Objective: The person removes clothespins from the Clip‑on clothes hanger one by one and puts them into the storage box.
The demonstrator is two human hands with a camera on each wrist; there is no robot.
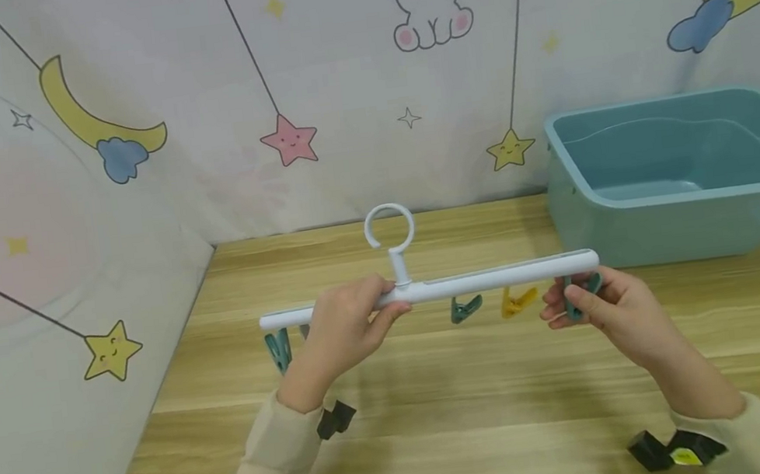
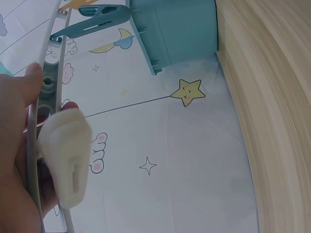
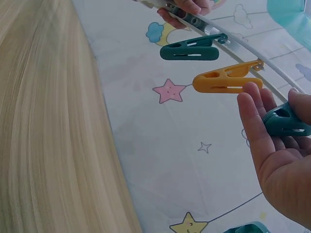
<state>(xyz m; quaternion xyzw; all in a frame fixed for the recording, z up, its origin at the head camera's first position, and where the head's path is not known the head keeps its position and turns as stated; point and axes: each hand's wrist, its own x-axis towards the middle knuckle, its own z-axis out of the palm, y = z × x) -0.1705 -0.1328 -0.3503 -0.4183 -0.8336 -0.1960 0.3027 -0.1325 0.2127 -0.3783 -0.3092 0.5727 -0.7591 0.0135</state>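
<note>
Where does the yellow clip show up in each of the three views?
Head: yellow clip right of centre, under the white hanger.
Left wrist: yellow clip at top left, cut by the upper edge.
Right wrist: yellow clip upper right, between two green clips.
Shared landmark: the white hanger.

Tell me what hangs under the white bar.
Under the bar: left green clip, middle green clip, yellow clip, and right green clip, pinched by the right hand. The left wrist view adds a white clip; in the head view, the left hand hides what's behind it.
</note>
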